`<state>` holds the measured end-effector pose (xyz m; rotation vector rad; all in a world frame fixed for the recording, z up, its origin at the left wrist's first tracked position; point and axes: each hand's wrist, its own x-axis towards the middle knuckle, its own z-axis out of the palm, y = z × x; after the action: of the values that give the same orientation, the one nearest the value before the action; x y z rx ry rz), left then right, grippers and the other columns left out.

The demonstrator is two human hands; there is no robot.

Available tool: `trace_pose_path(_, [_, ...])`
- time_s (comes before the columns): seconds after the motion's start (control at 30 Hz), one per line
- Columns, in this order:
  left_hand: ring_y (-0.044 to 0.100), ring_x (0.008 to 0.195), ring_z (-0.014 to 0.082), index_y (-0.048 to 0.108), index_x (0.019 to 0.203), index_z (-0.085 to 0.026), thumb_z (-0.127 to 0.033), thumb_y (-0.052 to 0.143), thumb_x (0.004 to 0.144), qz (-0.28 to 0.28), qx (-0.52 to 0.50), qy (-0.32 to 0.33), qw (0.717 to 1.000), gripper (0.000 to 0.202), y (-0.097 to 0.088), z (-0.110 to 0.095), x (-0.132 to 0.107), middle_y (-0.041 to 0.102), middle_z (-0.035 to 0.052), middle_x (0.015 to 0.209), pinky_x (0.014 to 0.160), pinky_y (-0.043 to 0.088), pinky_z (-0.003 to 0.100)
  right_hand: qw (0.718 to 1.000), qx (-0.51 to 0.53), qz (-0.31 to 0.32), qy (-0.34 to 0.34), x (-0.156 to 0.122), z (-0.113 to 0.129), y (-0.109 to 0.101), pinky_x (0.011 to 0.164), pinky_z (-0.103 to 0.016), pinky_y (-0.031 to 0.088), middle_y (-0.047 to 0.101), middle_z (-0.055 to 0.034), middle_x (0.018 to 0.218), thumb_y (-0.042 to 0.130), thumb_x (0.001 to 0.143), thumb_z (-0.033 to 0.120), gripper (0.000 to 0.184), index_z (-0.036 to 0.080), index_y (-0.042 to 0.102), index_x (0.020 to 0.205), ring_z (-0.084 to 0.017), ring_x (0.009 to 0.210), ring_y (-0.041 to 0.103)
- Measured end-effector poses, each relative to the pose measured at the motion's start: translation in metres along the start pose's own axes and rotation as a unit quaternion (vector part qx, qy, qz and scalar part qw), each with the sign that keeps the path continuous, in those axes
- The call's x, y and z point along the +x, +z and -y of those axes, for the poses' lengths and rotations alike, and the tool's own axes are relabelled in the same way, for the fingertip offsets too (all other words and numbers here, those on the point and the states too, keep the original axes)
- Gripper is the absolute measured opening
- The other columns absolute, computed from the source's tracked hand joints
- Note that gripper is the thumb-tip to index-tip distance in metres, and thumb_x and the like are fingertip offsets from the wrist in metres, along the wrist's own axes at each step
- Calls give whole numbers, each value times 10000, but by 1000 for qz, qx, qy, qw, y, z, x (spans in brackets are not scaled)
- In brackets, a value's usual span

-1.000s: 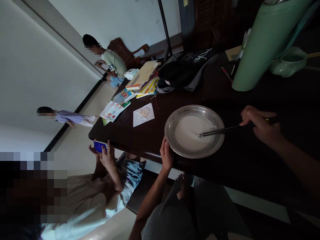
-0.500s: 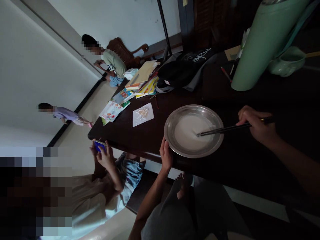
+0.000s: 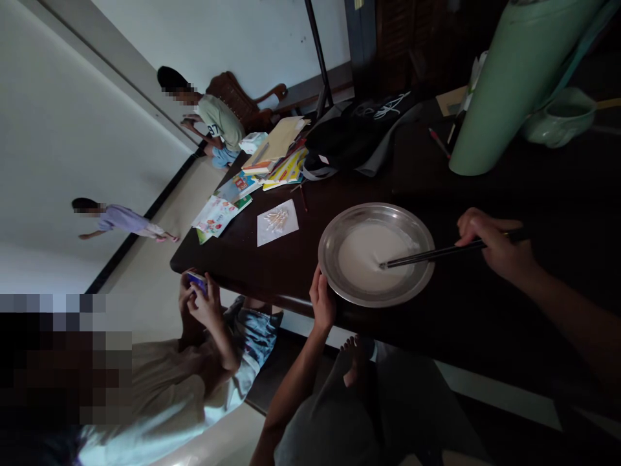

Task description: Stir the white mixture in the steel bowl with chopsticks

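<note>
A metal plate point(image 3: 330, 249) of white liquid point(image 3: 363, 259) sits near the dark table's point(image 3: 485, 317) front edge. The left hand point(image 3: 323, 301) grips its rim. The right hand point(image 3: 490, 249) is closed around chopsticks point(image 3: 427, 256), tips in the liquid. Slow, shallow strokes with the rim braced would likely prevent spills.

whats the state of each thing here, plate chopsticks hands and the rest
metal plate: flat on the table, holds white liquid
chopsticks: held, tips in the liquid
right hand: shut on the chopsticks
left hand: against the plate's rim
books: stacked, closed
</note>
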<state>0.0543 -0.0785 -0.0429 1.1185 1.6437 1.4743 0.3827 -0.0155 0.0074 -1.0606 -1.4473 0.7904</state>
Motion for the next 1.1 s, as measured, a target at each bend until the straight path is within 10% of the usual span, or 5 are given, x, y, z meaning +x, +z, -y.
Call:
trace_pose_path(0.17, [624, 1319, 313, 739, 1259, -162, -713, 539, 897, 0, 9, -2, 1000, 688, 0, -1, 0, 742, 134, 1301, 1154, 435, 396, 990, -66, 116, -44, -2, 4, 16, 725, -399, 452, 656, -26, 672, 660, 923, 476, 310, 284, 751, 697, -212, 719, 572])
trace_pose_path(0.43, [636, 1301, 317, 751, 1233, -164, -737, 549, 883, -2, 8, 0, 1000, 701, 2, -4, -1, 751, 137, 1280, 1145, 447, 407, 999, -33, -21, -25, 3, -2, -5, 697, -415, 436, 565, -43, 658, 554, 970, 549, 530, 248, 664, 549, -210, 690, 545])
trace_pose_path(0.63, [629, 1310, 316, 752, 1229, -160, -720, 533, 901, 4, 19, 6, 1000, 685, 1, -5, -1, 747, 140, 1284, 1149, 445, 403, 987, -66, 138, -54, -1, 2, 13, 732, -393, 458, 690, -23, 698, 686, 907, 459, 251, 287, 782, 750, -212, 741, 602])
trace_pose_path(0.87, [607, 1341, 321, 740, 1258, -168, -686, 545, 907, 0, 15, -5, 1000, 655, 1, -3, -1, 735, 133, 1317, 1165, 431, 414, 998, -38, -30, -43, 3, -3, -6, 693, -400, 419, 561, -35, 661, 550, 992, 476, 510, 250, 675, 551, -204, 692, 541])
trace_pose_path(1.1, [615, 1331, 325, 739, 1257, -147, -707, 545, 899, 1, 21, 0, 1000, 693, 1, -6, -1, 733, 151, 1315, 1162, 437, 412, 986, -77, 132, -63, 0, 3, 11, 718, -395, 447, 664, -21, 676, 667, 922, 466, 274, 285, 770, 745, -207, 713, 575])
